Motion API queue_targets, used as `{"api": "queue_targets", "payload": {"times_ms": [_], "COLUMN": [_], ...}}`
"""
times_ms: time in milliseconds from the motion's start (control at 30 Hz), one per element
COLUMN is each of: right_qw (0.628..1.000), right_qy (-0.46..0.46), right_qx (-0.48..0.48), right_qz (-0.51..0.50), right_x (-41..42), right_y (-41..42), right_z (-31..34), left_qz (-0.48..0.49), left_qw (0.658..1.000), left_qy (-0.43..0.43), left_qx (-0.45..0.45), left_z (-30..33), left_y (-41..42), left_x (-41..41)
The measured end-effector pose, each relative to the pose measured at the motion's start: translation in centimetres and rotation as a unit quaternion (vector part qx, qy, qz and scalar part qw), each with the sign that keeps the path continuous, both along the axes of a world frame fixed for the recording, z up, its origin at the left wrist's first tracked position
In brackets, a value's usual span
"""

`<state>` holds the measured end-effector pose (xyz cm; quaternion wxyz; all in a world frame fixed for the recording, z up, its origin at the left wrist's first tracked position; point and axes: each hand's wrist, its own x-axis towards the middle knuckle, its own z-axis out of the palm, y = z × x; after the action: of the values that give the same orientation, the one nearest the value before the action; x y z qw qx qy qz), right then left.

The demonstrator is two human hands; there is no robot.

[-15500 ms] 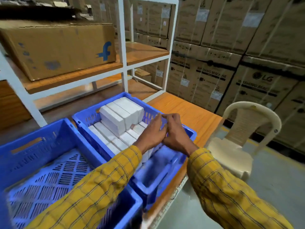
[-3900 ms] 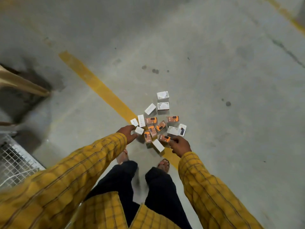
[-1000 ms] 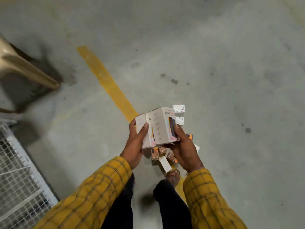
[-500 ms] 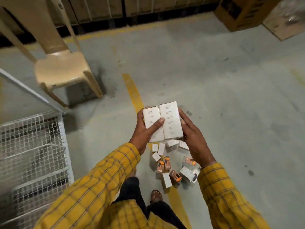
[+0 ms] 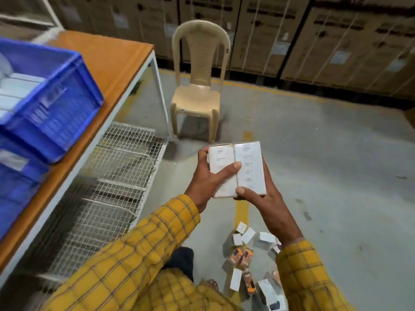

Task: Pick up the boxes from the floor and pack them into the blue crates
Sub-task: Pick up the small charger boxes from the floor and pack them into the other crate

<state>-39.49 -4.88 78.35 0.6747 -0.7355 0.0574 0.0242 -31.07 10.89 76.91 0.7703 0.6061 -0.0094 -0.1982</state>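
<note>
The job is part done, I think. Two white boxes point(image 5: 238, 169) are up off the floor point(image 5: 336, 176) and held side by side, touching, flat faces up. The left hand point(image 5: 208, 176) grips the left box, thumb lying across its front. The right hand point(image 5: 265, 198) grips the right box, thumb at the bottom edge, fingers behind. The hands are close together, both clamped on the pair of boxes. These two are not in a crate yet.

What's left: a bunch of small boxes on the floor point(image 5: 249, 263) by the yellow line point(image 5: 241, 209), just below the hands. Some are white, some orange. They lie mixed up, some touching, some a bit apart. So more trips are needed.

Containers: two blue crates sit on the orange worktop point(image 5: 112, 63) at the left. The far blue crate point(image 5: 56, 104) has pale things inside, prob. white boxes lying in rows, but it's blurry so I can't be sure. It seems to have room at the near end. The near blue crate point(image 5: 18, 182) is cut off by the edge; can't tell what's in it.

Under the worktop is a wire shelf point(image 5: 107, 189). A tan plastic chair point(image 5: 197, 86) stands well apart, w/ big brown cartons point(image 5: 314, 37) stacked behind it.

Next step, I guess: carry the pair left & up to the crate.
</note>
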Motion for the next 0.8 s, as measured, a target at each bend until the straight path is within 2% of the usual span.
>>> {"api": "queue_targets", "payload": {"times_ms": [267, 433, 633, 800], "right_qw": [0.988, 0.960, 0.930, 0.892], "right_qy": [-0.053, -0.118, -0.259, -0.311], "right_qx": [-0.029, -0.152, -0.186, -0.212], "right_qz": [0.145, 0.201, 0.184, 0.248], "right_x": [3.5, 6.8, 10.1, 12.9], "right_y": [8.0, 15.4, 29.6, 40.3], "right_z": [3.7, 6.8, 10.2, 12.0], "left_qz": [0.158, 0.266, 0.443, 0.511], "left_qw": [0.986, 0.960, 0.893, 0.853], "left_qy": [-0.051, -0.089, -0.067, -0.100], "left_qx": [-0.020, -0.006, -0.039, 0.017], "left_z": [4.5, 7.5, 11.7, 14.0], "left_y": [9.6, 17.7, 29.9, 40.1], "left_x": [-1.6, -1.7, -0.7, -0.3]}}
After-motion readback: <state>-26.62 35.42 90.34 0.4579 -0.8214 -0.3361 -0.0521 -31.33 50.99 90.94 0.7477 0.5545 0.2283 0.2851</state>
